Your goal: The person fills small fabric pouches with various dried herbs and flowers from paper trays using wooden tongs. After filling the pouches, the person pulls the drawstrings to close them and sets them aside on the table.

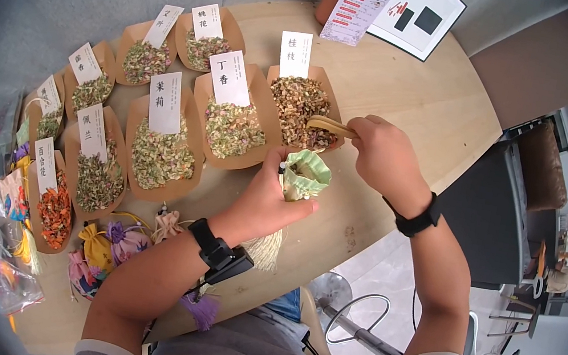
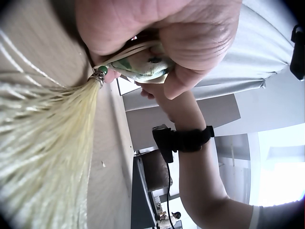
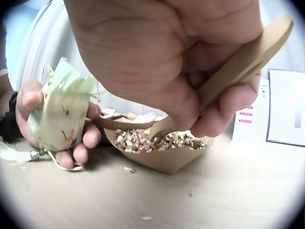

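Note:
My right hand grips a wooden spoon, its bowl dipping into chopped brown herbs in a boat-shaped paper tray. In the right wrist view the spoon's handle sticks out past the curled fingers. Close in front of that tray, my left hand holds a pale green fabric pouch upright, fingers and thumb around its sides. The pouch's mouth is spread towards the head camera. A cream tassel with a green bead hangs from its cord.
Several more paper trays of dried herbs and flowers, such as an orange one, stand to the left with name cards. Colourful pouches lie at the near left. A potted plant, a purple card and a framed board stand at the back.

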Motion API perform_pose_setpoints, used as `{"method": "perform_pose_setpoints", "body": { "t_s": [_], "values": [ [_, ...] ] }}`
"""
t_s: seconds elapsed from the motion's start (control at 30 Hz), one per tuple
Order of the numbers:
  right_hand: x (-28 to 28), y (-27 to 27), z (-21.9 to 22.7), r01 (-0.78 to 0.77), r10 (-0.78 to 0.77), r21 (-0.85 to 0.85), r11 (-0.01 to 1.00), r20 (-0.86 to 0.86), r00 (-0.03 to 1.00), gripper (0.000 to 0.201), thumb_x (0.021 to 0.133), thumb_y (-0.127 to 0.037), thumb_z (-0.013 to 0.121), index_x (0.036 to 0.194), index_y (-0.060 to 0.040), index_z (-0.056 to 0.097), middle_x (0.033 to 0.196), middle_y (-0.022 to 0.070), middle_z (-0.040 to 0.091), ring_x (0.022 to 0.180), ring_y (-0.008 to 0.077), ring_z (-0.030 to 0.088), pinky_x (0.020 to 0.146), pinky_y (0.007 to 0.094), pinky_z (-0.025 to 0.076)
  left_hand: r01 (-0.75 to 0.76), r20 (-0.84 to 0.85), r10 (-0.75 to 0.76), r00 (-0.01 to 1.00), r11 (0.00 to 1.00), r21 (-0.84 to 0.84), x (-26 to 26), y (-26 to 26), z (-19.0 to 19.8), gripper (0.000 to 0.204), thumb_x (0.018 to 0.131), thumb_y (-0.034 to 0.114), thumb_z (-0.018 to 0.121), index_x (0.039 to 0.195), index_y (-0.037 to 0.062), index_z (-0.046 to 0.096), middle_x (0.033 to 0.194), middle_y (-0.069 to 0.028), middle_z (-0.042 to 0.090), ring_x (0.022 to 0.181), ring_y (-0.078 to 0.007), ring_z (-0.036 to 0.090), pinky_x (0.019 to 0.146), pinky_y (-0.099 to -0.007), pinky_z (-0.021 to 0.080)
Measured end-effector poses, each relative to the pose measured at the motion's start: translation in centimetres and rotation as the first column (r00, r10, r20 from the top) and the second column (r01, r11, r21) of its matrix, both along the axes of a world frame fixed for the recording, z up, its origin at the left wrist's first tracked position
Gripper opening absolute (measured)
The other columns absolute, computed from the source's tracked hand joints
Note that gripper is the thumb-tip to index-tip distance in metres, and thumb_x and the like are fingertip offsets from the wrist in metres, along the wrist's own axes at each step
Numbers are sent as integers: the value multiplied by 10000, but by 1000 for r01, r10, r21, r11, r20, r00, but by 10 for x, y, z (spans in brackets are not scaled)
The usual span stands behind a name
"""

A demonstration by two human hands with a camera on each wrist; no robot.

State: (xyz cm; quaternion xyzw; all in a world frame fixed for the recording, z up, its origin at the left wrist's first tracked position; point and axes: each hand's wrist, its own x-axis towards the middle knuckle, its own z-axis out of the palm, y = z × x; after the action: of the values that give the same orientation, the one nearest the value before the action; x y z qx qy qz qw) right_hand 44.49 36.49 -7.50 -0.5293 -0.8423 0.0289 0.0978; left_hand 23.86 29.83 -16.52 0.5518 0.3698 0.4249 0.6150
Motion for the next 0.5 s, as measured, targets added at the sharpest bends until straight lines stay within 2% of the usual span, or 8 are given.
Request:
{"method": "perform_pose_setpoints", "body": {
  "t_s": [0.07,0.2,0.3,0.33,0.37,0.43,0.47,0.5],
  "values": [
    [0,-12,19,-40,41,8,999,-125,991,177,784,26,633,950,-7,685,859,182,649,819,387,637,737,451,516,-4,-5,4,1000,1000,-2,0,0,0,777,834,127,798,1407,-19,296,1281,-86,506,1180,-153,510,1035,-336,431],
    [5,-42,57,-109,89,-97,989,-197,976,245,786,57,654,1027,16,683,874,190,657,825,390,634,740,446,512,-10,-27,11,1000,1000,18,0,0,-1,775,833,118,795,1408,-17,294,1285,-87,501,1186,-153,504,1043,-337,426],
    [6,-57,60,-154,115,-165,974,-223,968,262,778,70,651,1035,28,675,906,202,664,852,400,638,758,442,517,-7,-12,8,1000,1000,30,1,1,-6,773,832,115,795,1408,-16,295,1284,-83,502,1186,-150,502,1043,-335,425],
    [10,-57,56,-178,149,-108,978,-235,961,282,799,55,672,1081,39,665,922,189,676,836,355,666,756,408,529,-7,-3,7,1000,999,34,1,1,-7,772,832,114,796,1408,-16,297,1284,-80,502,1186,-149,500,1042,-332,424],
    [11,-59,53,-176,146,-105,979,-242,959,282,799,55,672,1081,39,665,922,189,676,836,355,666,756,408,529,-4,-10,4,1000,999,36,1,0,-4,772,832,114,796,1408,-16,297,1284,-80,502,1186,-149,500,1042,-332,424],
    [7,-66,48,-43,-84,-207,977,-568,819,345,833,-57,755,1149,34,653,915,159,674,787,272,659,719,362,524,-27,11,26,1000,995,94,0,0,4,750,822,131,802,1358,-30,304,1252,-125,550,1149,-171,557,998,-323,467],
    [2,-71,47,-45,-80,-198,979,-579,811,345,833,-57,755,1149,34,653,915,159,674,787,272,659,719,362,524,-25,-2,25,1000,994,103,0,1,4,750,822,131,802,1358,-30,304,1252,-125,550,1149,-171,557,998,-323,467],
    [-4,-76,45,-45,-145,-289,956,-602,785,417,823,-130,798,1175,31,644,917,150,668,779,241,642,706,344,517,-17,29,14,999,992,128,0,1,2,756,818,124,807,1362,-20,303,1255,-121,553,1155,-170,559,998,-330,471]
  ]
}}
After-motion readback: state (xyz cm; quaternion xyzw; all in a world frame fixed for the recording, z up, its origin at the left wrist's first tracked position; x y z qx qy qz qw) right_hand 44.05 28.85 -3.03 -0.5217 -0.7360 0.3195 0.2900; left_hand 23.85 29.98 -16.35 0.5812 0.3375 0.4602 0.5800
